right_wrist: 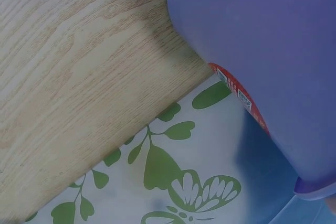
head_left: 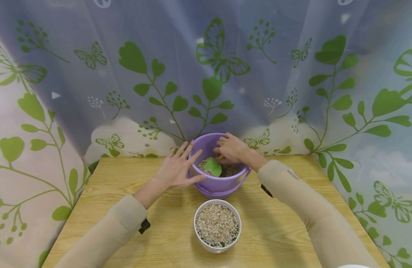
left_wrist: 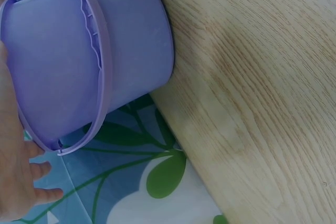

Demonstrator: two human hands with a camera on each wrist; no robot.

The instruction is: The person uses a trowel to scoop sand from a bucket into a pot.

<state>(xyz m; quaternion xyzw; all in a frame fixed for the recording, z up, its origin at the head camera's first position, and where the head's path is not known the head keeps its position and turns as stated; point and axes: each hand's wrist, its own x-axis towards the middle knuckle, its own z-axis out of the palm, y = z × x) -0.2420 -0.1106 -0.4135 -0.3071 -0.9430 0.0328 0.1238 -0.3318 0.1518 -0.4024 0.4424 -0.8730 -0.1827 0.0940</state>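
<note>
A purple bucket (head_left: 222, 182) stands upright on the table, with grainy, soil-like material (head_left: 230, 170) inside. My left hand (head_left: 174, 171) touches the bucket's left rim, fingers spread and straight. In the left wrist view that hand (left_wrist: 18, 166) lies along the bucket (left_wrist: 136, 30) near its rim. Reaching over the far right rim, my right hand (head_left: 233, 149) grips the yellow handle of a small green trowel (head_left: 212, 167), its blade in the grainy material. Much of the handle is hidden by the fingers. The right wrist view shows mainly the bucket's outer wall (right_wrist: 262, 35).
In front of the bucket stands a white pot (head_left: 217, 248) filled with pale pebbly grains (head_left: 217, 221). The wooden table (head_left: 119, 190) ends at a patterned curtain (head_left: 179, 44) behind and at both sides. The bucket's purple handle (left_wrist: 102, 93) hangs down its outside.
</note>
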